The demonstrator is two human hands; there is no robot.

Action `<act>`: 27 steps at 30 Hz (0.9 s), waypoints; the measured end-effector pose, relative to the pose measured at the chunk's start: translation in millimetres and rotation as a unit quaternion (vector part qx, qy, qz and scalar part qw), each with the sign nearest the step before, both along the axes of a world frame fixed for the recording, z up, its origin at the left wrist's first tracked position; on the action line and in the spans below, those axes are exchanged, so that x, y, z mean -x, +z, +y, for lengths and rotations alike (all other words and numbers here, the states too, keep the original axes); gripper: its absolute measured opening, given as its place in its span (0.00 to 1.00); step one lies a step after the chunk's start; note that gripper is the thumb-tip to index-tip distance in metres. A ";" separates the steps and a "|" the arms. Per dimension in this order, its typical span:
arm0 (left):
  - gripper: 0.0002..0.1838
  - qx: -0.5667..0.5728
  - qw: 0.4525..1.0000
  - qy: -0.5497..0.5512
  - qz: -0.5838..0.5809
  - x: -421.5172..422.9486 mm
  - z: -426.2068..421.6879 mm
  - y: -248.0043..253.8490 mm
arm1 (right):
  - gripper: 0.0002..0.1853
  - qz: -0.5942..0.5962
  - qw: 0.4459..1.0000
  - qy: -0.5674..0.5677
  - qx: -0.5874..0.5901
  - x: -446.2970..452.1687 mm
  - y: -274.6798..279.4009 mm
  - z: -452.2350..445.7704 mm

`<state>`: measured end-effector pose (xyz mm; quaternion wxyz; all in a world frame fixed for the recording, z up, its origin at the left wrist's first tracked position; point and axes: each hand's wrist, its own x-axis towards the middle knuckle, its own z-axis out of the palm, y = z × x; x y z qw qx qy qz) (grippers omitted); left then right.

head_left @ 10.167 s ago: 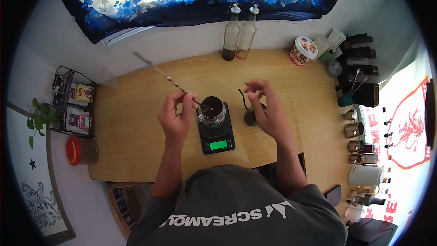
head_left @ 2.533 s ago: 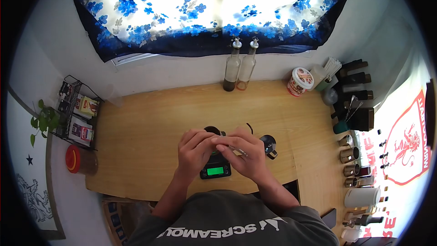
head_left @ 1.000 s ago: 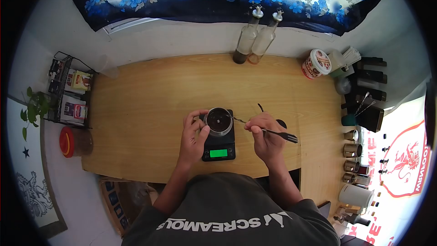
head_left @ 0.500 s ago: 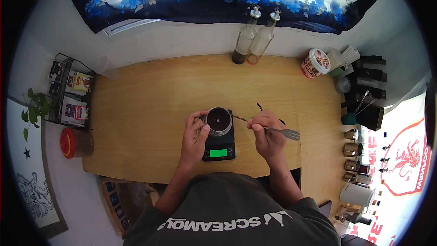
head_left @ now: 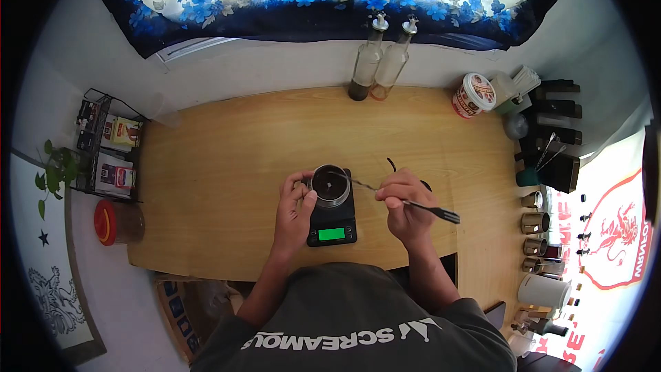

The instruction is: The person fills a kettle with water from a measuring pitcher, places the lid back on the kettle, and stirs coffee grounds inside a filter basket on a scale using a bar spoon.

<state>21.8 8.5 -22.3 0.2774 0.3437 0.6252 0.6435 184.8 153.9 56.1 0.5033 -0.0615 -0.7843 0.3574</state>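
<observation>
A small round clear-walled container (head_left: 335, 200) with dark contents sits on a black digital scale (head_left: 351, 220), whose display glows green. My left hand (head_left: 295, 210) is wrapped around the container's left side, thumb at the front. In my right hand (head_left: 406, 207) is a bar spoon (head_left: 365, 184) with a twisted shaft and a forked end. The shaft slants over the container's rim, and its far tip is inside, near the dark contents. A black curved thing (head_left: 391, 163) shows partly behind my right hand; I cannot make out what it is.
Two glass bottles with pourers (head_left: 367, 62) stand at the table's back edge. A white-lidded tub (head_left: 475, 95) is at the back right, and metal cups (head_left: 534, 222) line the right side. On the left are a wire rack (head_left: 113, 145) and a red-lidded jar (head_left: 120, 222).
The spoon has turned in my right hand: its forked end now appears edge-on and lower, and its tip reaches further into the container. My left hand stays on the container.
</observation>
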 end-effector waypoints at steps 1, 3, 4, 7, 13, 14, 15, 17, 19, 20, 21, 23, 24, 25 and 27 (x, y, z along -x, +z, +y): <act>0.11 -0.001 1.000 -0.001 0.000 -0.4 0.3 0.4 | 0.12 -0.008 1.000 -0.016 0.008 0.2 -1.3 0.8; 0.11 -0.003 1.000 0.003 0.006 -1.1 1.0 1.8 | 0.12 -0.015 0.999 -0.033 0.016 0.7 -1.6 0.6; 0.11 -0.004 1.000 0.002 0.007 -0.7 1.4 1.8 | 0.08 -0.040 0.998 -0.031 0.034 1.6 -1.5 -0.5; 0.11 0.009 1.000 0.000 0.021 0.7 1.7 0.4 | 0.06 -0.060 0.997 -0.019 0.055 5.6 -3.6 -6.1; 0.12 0.004 1.000 0.001 0.013 0.3 2.0 0.2 | 0.08 -0.055 0.996 0.011 0.063 3.0 2.1 -9.6; 0.12 0.003 1.000 0.000 0.012 0.6 2.0 -0.4 | 0.12 -0.043 0.998 0.001 0.050 2.9 3.5 -8.9; 0.12 0.002 1.000 0.000 0.011 0.5 1.8 -1.2 | 0.12 -0.044 0.998 0.001 0.050 2.5 3.6 -7.4; 0.12 0.000 1.000 0.002 0.011 0.5 1.8 -2.8 | 0.12 -0.030 0.998 -0.036 0.041 1.8 2.9 -4.5; 0.12 -0.003 1.000 0.002 0.012 0.3 2.1 -2.9 | 0.12 -0.044 0.997 -0.046 0.046 3.5 1.8 -4.4; 0.12 -0.005 1.000 0.002 0.010 0.2 2.2 -2.5 | 0.12 -0.057 0.996 -0.055 0.051 4.1 1.2 -4.8; 0.11 -0.006 1.000 0.003 0.009 0.4 2.1 -2.2 | 0.12 -0.057 0.995 -0.056 0.051 3.8 -0.1 -5.7; 0.11 -0.005 1.000 0.004 0.007 0.5 2.5 -1.8 | 0.06 -0.075 0.996 -0.021 0.052 2.3 -2.2 -8.4; 0.11 -0.004 1.000 0.007 0.005 0.2 2.8 -1.9 | 0.06 -0.077 0.995 -0.021 0.052 2.0 -2.1 -9.8; 0.11 -0.003 1.000 0.007 0.003 -0.1 2.8 -1.7 | 0.05 -0.067 0.996 0.001 0.052 1.6 -1.8 -11.6; 0.11 -0.006 1.000 0.007 0.003 0.3 3.3 -0.5 | 0.05 -0.058 0.997 0.022 0.052 0.2 -1.0 -12.9</act>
